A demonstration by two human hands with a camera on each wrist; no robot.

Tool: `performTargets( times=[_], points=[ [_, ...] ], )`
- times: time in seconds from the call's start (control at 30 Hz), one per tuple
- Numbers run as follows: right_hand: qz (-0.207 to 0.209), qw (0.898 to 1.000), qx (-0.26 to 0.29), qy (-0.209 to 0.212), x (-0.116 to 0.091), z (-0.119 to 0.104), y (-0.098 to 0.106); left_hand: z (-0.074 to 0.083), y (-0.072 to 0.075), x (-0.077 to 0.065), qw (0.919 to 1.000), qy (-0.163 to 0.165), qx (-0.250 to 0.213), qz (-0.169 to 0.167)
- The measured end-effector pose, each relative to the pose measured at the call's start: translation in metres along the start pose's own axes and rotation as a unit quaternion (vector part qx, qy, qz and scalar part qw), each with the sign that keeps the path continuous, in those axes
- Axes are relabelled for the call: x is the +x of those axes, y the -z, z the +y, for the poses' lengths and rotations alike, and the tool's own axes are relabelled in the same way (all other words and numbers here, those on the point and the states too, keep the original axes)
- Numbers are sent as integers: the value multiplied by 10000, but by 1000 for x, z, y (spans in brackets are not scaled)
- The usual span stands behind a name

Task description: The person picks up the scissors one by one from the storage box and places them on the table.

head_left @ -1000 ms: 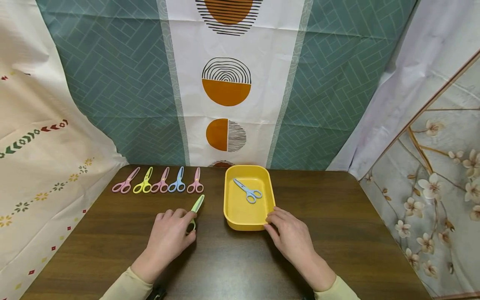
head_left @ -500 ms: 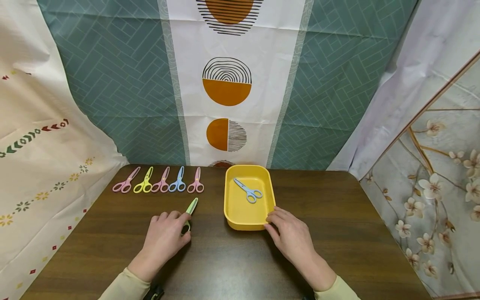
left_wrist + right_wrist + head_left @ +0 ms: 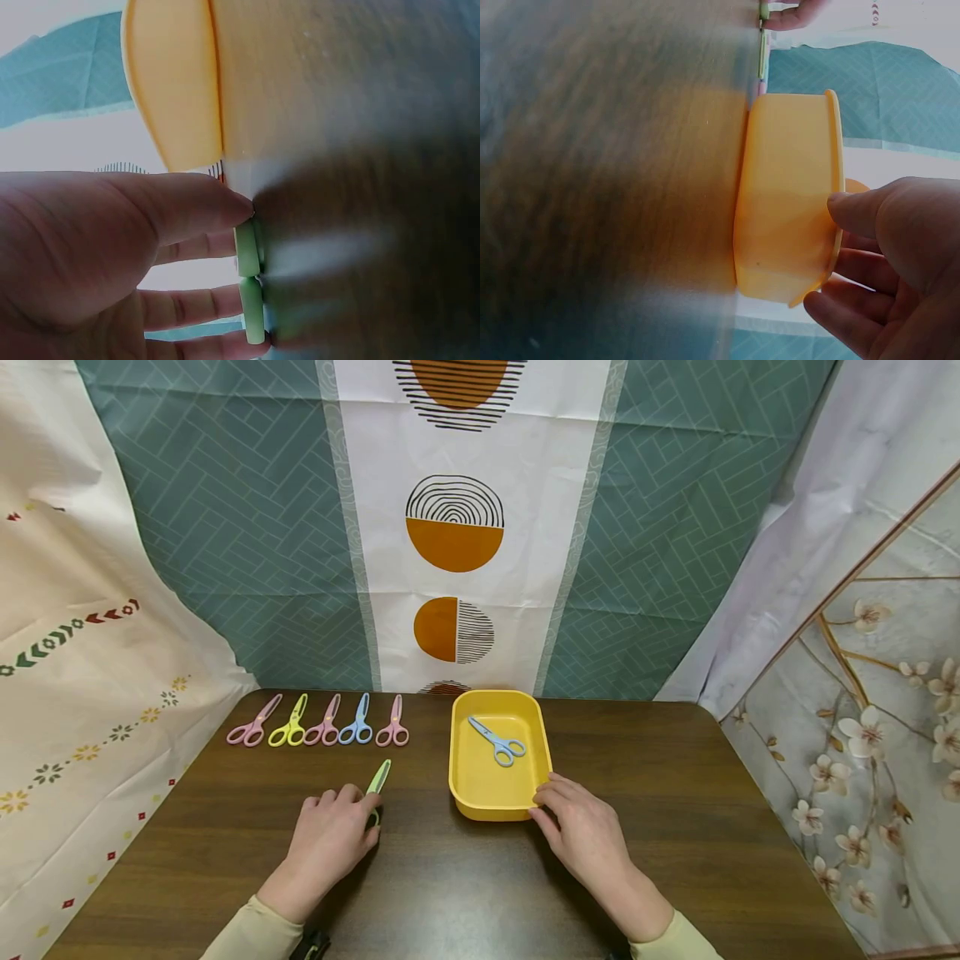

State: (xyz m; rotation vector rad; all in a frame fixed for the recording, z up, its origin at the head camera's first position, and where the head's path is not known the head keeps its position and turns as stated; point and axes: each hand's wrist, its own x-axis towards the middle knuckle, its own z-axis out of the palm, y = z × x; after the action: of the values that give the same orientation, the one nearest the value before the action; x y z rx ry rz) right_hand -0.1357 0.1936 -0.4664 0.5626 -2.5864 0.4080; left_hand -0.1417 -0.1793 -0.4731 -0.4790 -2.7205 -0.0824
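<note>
On the table, left of the middle, my left hand [image 3: 328, 833] holds green scissors [image 3: 380, 777] by the handles, blades pointing away. Seen from the left wrist, the thumb and fingertips are at the green handles [image 3: 247, 251], which lie flat at the tabletop. My right hand [image 3: 583, 828] grips the near right corner of a yellow tray [image 3: 491, 814]. From the right wrist, its thumb is on the tray's rim [image 3: 836, 172] and the fingers are at the adjoining side. Light blue scissors [image 3: 498, 743] lie inside the tray.
Along the table's back left lies a row of scissors: pink scissors [image 3: 255, 722], yellow scissors [image 3: 289, 722], more pink scissors [image 3: 322, 725], blue scissors [image 3: 357, 722] and another pink pair [image 3: 393, 722]. Patterned cloth [image 3: 300, 527] hangs right behind the brown table [image 3: 675, 777].
My left hand has shifted slightly left and nearer with the green scissors, which now point more steeply away. The right hand and the tray have stayed in place.
</note>
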Motion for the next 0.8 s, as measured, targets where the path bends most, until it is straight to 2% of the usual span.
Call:
performTargets(
  times=[0.8],
  points=[
    [6, 10000, -11, 6, 0, 1, 0, 1, 0, -1, 9999, 5, 5, -103]
  ],
)
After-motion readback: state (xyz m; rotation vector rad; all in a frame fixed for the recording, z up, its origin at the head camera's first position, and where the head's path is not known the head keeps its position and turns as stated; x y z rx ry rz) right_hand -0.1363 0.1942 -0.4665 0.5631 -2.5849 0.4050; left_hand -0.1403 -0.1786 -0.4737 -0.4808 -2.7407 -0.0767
